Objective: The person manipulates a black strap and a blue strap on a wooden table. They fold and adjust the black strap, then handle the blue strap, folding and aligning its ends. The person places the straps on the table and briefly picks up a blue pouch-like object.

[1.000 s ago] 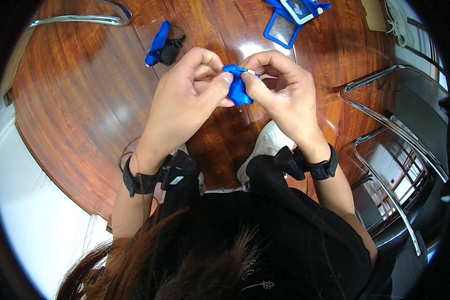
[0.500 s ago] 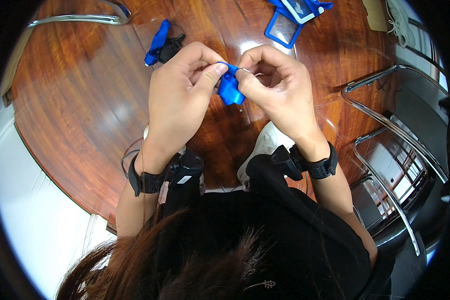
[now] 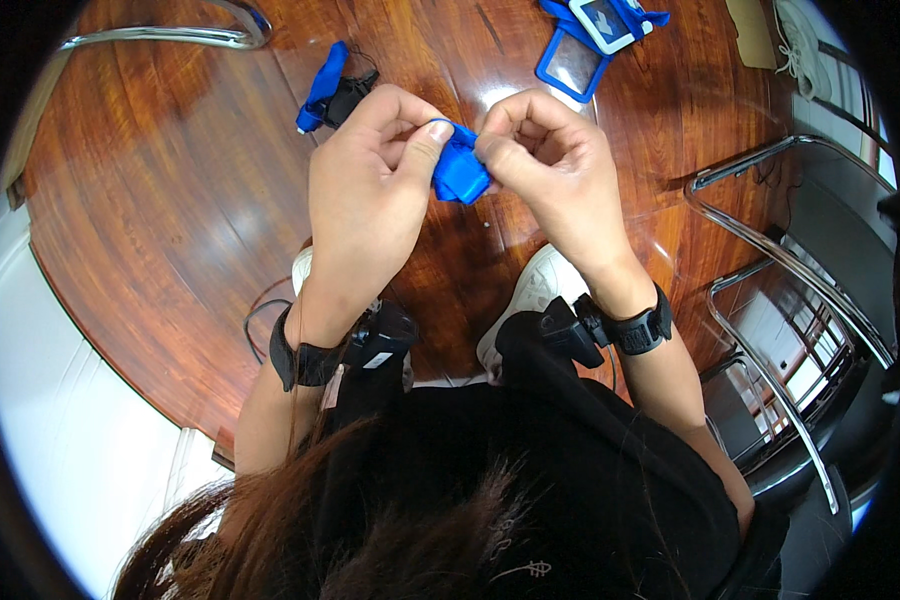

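Note:
Between my two hands hangs a folded blue ribbon (image 3: 462,176), bunched into a small loop or knot. My left hand (image 3: 375,180) pinches its upper left side between thumb and forefinger. My right hand (image 3: 555,170) is closed in a pinch at the ribbon's right edge, thumb against the curled forefinger. The fingers cover part of the ribbon, so how its ends run cannot be seen. Both hands are held above the wooden floor, close together and nearly level with each other.
Beyond my left hand lie a blue strap (image 3: 324,90) and a black object (image 3: 348,98). Blue-framed badge holders (image 3: 574,66) lie at the far right. Metal-framed chairs (image 3: 770,240) stand on the right, and a chrome tube (image 3: 170,38) crosses the far left. White shoes (image 3: 538,290) are below my hands.
The blue ribbon has turned and now looks broader and more squarely folded. My left hand has shifted slightly right; both hands keep their pinching pose.

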